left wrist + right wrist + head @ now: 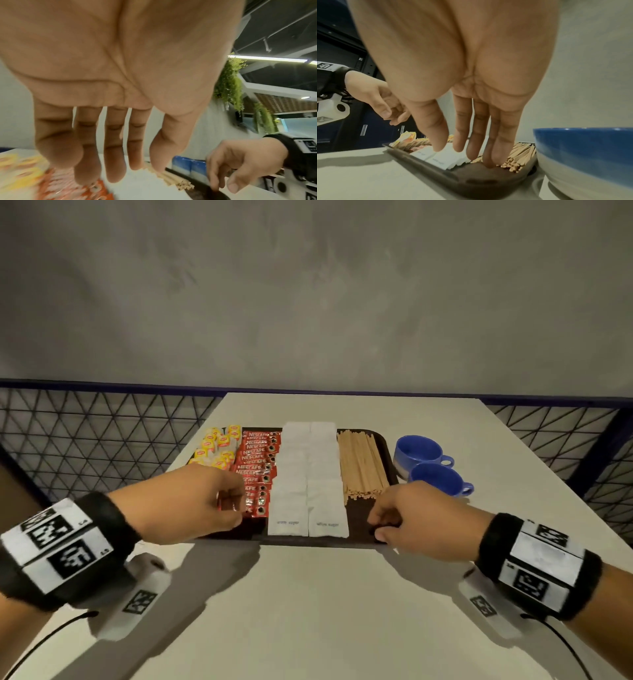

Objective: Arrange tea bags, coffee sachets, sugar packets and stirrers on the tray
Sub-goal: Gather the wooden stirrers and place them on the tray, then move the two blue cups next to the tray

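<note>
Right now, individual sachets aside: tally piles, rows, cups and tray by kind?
tea bag pile: 1
coffee row: 1
sugar columns: 2
stirrer bundle: 1
cups: 2
tray: 1
Total: 8

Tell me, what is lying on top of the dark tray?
On the tray lie tea bags, coffee sachets, sugar packets and stirrers. Both hands cover its near corners.
</note>
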Motion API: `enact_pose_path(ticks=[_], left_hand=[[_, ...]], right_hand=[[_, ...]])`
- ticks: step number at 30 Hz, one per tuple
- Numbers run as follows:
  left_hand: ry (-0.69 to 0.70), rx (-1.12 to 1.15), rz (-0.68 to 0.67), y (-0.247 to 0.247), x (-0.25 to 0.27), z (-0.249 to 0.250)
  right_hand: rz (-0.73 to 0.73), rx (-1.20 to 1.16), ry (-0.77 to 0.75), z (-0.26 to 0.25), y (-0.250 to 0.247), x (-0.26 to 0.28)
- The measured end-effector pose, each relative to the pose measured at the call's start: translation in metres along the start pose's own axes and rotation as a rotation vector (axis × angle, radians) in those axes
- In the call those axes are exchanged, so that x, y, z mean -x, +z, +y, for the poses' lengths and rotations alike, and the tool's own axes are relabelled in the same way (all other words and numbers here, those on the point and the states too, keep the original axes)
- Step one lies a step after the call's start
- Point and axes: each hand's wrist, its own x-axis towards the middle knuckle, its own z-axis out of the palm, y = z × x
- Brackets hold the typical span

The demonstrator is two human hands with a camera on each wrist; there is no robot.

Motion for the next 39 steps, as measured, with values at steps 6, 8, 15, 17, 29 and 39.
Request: enact_pose_path(ticks=[6,8,15,17,29,39], left_hand=[[-0.135,-0.030,-0.065,0.018,0.029,-0.057],[-0.129,-0.112,-0.067,0.025,0.029,-0.067],[-0.150,-0.171,0.012,0.038,0.015,-0.078],[-0.175,-0.159,0.048,0.038,0.011,-0.082],[-0.282,-0.075,0.084,0.024,-0.026,-0.113],[-0.384,-0.029,0.134,0.007,-0.086,-0.146]], right_hand=[[-0.017,0.116,-0.003,-0.004,0.022,0.002],[-0.035,0.146,0.005,-0.007,0.024,0.000],[-0.063,0.198,-0.002,-0.010,0.021,-0.015],[-0.066,0.209,-0.005,-0.011,0.020,-0.018],[-0.031,0.168,0.023,-0.018,0.019,-0.057],[0.016,0.257,0.113,-0.027,0.010,-0.132]])
